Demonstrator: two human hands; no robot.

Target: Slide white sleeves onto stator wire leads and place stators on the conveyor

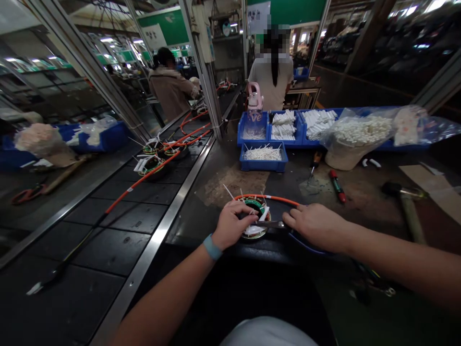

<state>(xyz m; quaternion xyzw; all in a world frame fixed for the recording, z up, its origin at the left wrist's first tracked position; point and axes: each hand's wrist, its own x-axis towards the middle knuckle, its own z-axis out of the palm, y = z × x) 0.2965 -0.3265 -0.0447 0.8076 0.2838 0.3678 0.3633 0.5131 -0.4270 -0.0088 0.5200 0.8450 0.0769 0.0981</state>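
Note:
A motor stator (253, 202), ring-shaped with green and copper-coloured windings and white sleeves, lies on the bench in front of me. My left hand (236, 222) is closed in a pinch over its left side; the fine strands at its fingertips are too small to make out clearly. My right hand (313, 226) is wrapped round a pair of scissors (272, 224), whose metal blades point left across the stator towards my left fingertips. The scissors' handles are mostly hidden in the hand. An orange cable (277, 198) runs from the stator to behind my right hand.
Blue bins (262, 165) with white sleeves stand at the back, beside a pink-topped bottle (255, 103) and a bagged tub (345, 153). Right of me lie a red-green marker (337, 186), a screwdriver (315, 162) and a hammer (410, 211). Left, a conveyor (118, 211) carries more stators. Two people work ahead.

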